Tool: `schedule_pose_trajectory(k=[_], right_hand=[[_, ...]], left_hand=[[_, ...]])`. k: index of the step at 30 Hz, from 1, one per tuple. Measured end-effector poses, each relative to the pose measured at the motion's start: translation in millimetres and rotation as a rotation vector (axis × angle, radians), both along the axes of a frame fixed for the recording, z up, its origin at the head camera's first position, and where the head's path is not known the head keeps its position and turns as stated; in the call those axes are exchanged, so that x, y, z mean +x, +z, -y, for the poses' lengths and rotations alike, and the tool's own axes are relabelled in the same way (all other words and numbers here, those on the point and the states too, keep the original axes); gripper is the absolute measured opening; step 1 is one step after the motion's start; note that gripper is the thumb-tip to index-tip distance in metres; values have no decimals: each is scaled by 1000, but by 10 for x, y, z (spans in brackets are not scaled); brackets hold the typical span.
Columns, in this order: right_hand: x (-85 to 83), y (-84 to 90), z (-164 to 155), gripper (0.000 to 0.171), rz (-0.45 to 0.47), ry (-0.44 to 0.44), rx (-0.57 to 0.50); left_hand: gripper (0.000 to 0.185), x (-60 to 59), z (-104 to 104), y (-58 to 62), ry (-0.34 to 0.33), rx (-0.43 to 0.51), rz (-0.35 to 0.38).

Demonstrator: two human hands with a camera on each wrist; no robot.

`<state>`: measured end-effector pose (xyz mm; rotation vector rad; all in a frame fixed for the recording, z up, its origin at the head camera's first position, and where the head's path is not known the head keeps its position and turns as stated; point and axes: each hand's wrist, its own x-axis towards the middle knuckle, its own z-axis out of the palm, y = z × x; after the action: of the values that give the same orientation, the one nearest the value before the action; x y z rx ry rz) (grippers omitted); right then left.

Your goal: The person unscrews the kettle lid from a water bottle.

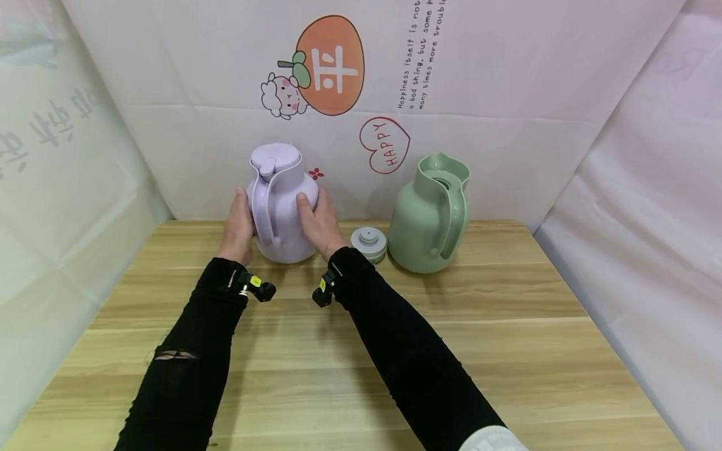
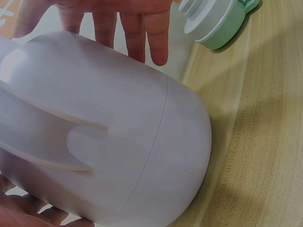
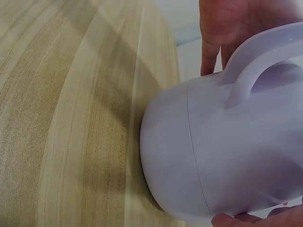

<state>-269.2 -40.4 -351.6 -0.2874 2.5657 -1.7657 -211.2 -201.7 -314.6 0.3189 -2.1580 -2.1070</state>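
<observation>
1. Black sleeves (image 1: 186,351) are seen nearest the camera, both forearms extended forward over the wooden table (image 1: 350,351).
2. Left hand (image 1: 238,227) and right hand (image 1: 319,220) are pressed flat against opposite sides of the lilac thermos jug (image 1: 280,203), fingers fairly straight, nothing gripped by the handle.
3. The jug is standing at the table's back edge, lid closed.
4. Slippage is judged possible: smooth rounded walls are held by palm pressure alone.
5. The loose stopper (image 1: 369,242) and the open green jug (image 1: 431,216) just beside it could be knocked by the right arm.

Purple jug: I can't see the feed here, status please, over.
Left hand and right hand flat on purple jug, one each side. Jug upright on table, lid on. Loose stopper and green jug close on the right.
</observation>
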Motion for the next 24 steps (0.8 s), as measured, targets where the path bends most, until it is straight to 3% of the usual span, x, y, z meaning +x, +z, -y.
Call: schedule_pose_trajectory(k=[11,24], right_hand=[[-10,1,17,73,-52,14,-11],[13,-4,-29,73,-52,41,-12]], left_hand=[[61,-23,-6,-31,23,-11,-18],[66,-167,92,-267,21,-58,-19]])
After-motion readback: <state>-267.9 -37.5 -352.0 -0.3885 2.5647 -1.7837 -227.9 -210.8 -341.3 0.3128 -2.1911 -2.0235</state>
